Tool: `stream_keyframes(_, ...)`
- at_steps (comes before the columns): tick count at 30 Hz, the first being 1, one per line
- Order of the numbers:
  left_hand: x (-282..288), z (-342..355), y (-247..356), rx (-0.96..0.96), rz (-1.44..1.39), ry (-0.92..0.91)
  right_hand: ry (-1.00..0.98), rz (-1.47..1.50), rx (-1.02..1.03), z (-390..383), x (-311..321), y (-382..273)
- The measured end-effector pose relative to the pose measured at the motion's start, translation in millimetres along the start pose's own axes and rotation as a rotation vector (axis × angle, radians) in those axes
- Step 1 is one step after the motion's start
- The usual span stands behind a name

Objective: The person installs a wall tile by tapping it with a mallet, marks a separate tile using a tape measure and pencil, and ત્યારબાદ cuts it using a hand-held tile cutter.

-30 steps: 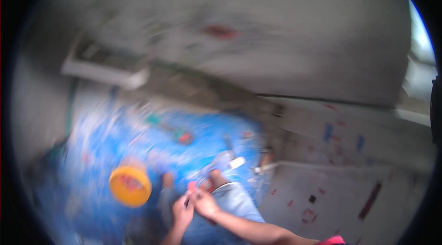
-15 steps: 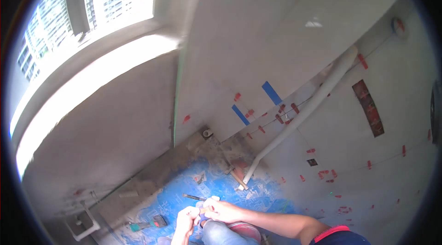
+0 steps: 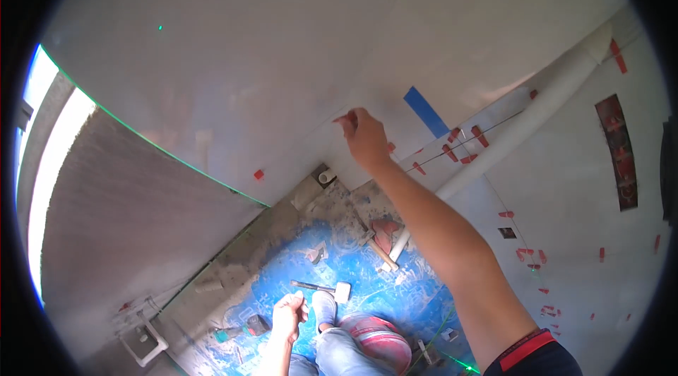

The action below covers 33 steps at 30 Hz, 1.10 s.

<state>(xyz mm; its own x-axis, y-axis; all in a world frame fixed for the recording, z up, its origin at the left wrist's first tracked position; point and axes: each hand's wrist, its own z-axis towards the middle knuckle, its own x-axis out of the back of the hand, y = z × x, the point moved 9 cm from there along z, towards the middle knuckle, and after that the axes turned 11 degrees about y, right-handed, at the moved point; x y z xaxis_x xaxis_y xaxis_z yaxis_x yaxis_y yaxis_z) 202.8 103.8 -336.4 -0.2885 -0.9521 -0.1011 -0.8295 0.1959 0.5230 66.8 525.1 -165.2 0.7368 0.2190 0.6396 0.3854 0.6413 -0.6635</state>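
My right hand [image 3: 367, 139] reaches up to the large pale wall panel [image 3: 282, 79], its fingers pinched together by a thin seam. A small reddish tip shows at the fingertips; I cannot make out whether it is a red clip. My left hand [image 3: 287, 316] hangs low over the floor, fingers curled in toward the thumb, and what they hold, if anything, is hidden. Just beyond it lies a mallet [image 3: 342, 293] with a white head and dark handle, touching or close to my shoe [image 3: 323, 309]. Near the right hand, blue tape [image 3: 426, 112] sticks to the panel.
A red-rimmed bucket [image 3: 381, 341] stands beside my leg. Blue sheeting [image 3: 282, 270] covers part of the floor. A wooden-handled hammer [image 3: 383, 256], a green power tool [image 3: 244, 329] and a white pipe [image 3: 522, 104] are around me. Red wedges [image 3: 479, 136] line the wall joints.
My hands have come apart from in front of my knee; the right one has risen to the wall panel. The view has turned, with the window now mostly out of sight.
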Motion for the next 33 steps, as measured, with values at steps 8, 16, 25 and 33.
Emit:
stream_keyframes(8, 91.3, -11.9, -103.0, 0.096, -0.021, 0.194, -0.165, -0.156, 0.122, 26.2, -62.4, 21.0)
stream_keyframes(16, 157.2, -30.2, -156.9, 0.104, -0.134, 0.337, -0.248, -0.191, 0.103, 20.7, -75.0, 11.5)
stream_keyframes(25, 190.5, -47.1, -205.8, 0.173, -0.111, 0.371, -0.313, -0.383, 0.129, 10.9, -99.9, 27.2)
stream_keyframes(33, 231.0, -59.8, -242.5, 0.203, -0.069, 0.43, -0.353, -1.046, 0.481, -11.0, -106.1, -0.1)
